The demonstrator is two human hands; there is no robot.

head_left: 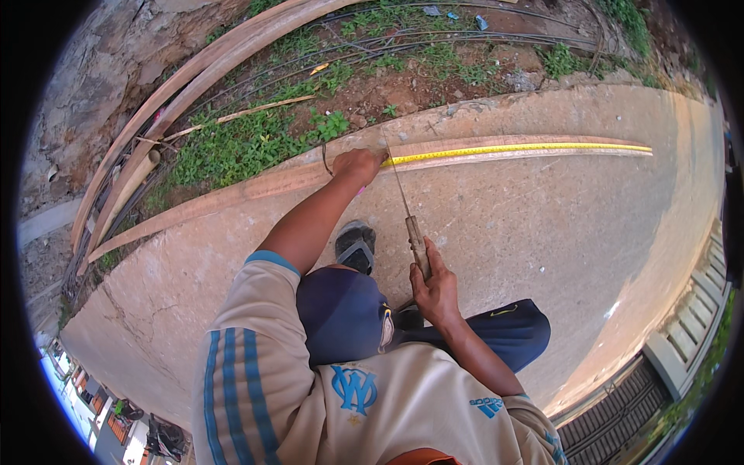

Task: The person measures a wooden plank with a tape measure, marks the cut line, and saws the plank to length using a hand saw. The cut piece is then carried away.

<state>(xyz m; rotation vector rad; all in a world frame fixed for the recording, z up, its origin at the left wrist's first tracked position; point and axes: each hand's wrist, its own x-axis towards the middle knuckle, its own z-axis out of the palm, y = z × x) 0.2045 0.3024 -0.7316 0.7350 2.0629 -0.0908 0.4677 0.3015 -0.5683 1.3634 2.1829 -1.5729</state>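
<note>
The plank (263,184) lies on the concrete path (542,232) ahead of the person, its long axis running from between 8 and 9 o'clock to about 3 o'clock, bowed by the lens. The left hand (356,167) is the nearer of the two: it is on the plank itself, fingers curled in, though the palm side is hidden, so I cannot tell whether it is clamped on the wood or on the yellow tape measure (511,148) that starts at its fingertips and stretches along the plank toward 3 o'clock. The right hand (436,291) sits well short of the plank, whose closest stretch is at its 12 o'clock, while the left hand is at its 11 o'clock. Its fingers are wrapped around the wooden handle of what looks like a saw (415,235), the thin blade seen almost edge-on. That blade points between 11 and 12 o'clock and crosses the line of the plank steeply, close to square, just on the 3 o'clock side of the left fingertips; whether its edge touches the wood or hangs above it, I cannot tell. A sandalled foot (356,246) rests on the path at the left hand's 6 o'clock
</note>
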